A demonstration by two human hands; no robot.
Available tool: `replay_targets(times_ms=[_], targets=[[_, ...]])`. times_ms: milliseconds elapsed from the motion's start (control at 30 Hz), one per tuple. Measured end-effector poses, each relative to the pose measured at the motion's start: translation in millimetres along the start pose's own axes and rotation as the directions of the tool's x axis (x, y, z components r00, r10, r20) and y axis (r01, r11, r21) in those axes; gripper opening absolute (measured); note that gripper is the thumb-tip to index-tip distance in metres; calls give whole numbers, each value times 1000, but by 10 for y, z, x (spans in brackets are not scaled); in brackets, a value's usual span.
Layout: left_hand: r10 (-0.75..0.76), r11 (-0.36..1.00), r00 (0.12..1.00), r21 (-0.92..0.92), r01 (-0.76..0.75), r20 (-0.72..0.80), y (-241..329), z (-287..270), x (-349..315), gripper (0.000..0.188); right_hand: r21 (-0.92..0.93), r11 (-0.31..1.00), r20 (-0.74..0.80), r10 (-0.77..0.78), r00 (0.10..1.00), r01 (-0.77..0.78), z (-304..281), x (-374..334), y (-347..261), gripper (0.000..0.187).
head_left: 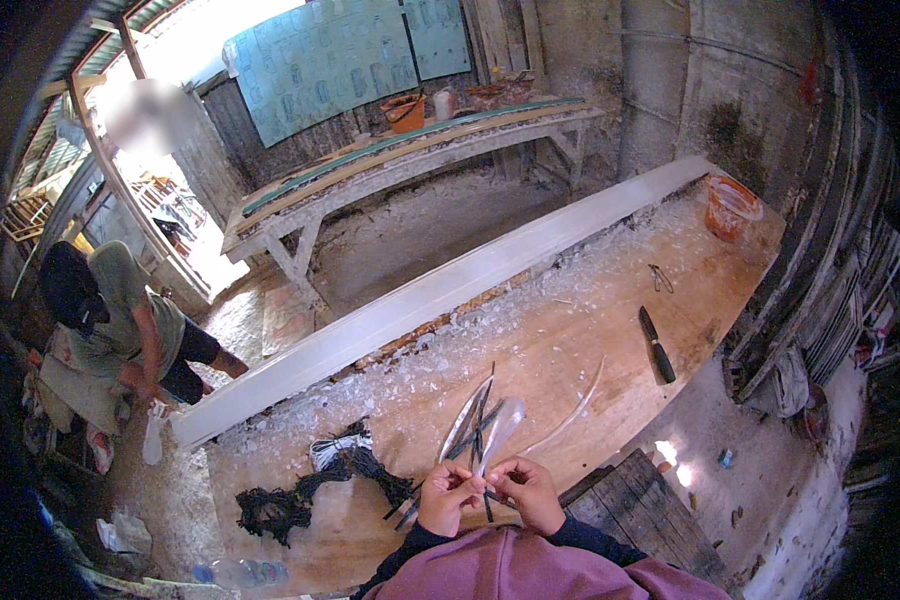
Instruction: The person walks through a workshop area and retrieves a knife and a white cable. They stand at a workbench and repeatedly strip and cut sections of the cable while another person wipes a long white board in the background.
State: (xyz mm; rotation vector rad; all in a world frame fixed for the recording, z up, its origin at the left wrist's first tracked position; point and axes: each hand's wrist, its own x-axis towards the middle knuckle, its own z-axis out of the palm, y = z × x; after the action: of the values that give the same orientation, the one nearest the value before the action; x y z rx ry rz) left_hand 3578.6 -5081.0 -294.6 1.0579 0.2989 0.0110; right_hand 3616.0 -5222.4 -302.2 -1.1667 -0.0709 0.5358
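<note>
My left hand (450, 497) and my right hand (530, 494) meet in front of my body at the near side of the wooden table (560, 440). Thumbs and fingertips on both are closed in a pinch at the lower end of a translucent plastic strip (506, 425), which fans out away from me. Thin black strips (484, 405) cross beside and under it; whether my fingers also grip one is hard to make out. A tangled bundle of black cords (270, 510) lies left of my left hand, with white cords (338, 450) on its far part.
Right of centre lie a black-handled knife (656, 345) and a small thin metal tool (660, 278). A long white beam (470, 280) with plastic scraps along it borders the far side. An orange bucket (732, 208) stands at the far right corner. Another person (120, 310) bends at the left.
</note>
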Motion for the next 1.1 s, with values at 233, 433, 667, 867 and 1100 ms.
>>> replay_targets(times_ms=[233,433,667,867,1100], targets=[[-200,974,973,-82,210,116,134,0,13,21,-650,145,471,-694,545,746,-64,-62,-89,19],[-216,974,948,-17,227,234,232,-60,53,27,-473,447,475,-596,648,759,-40,-6,-76,28],[-61,997,976,52,51,209,212,-5,6,31,-535,457,376,-624,685,710,-75,-27,-32,27],[132,967,967,188,-174,217,158,13,-7,21,-596,532,248,-590,768,601,-30,-60,-39,14],[188,940,971,259,-221,149,97,43,-21,13,-499,768,71,-426,902,402,-9,-60,11,10]])
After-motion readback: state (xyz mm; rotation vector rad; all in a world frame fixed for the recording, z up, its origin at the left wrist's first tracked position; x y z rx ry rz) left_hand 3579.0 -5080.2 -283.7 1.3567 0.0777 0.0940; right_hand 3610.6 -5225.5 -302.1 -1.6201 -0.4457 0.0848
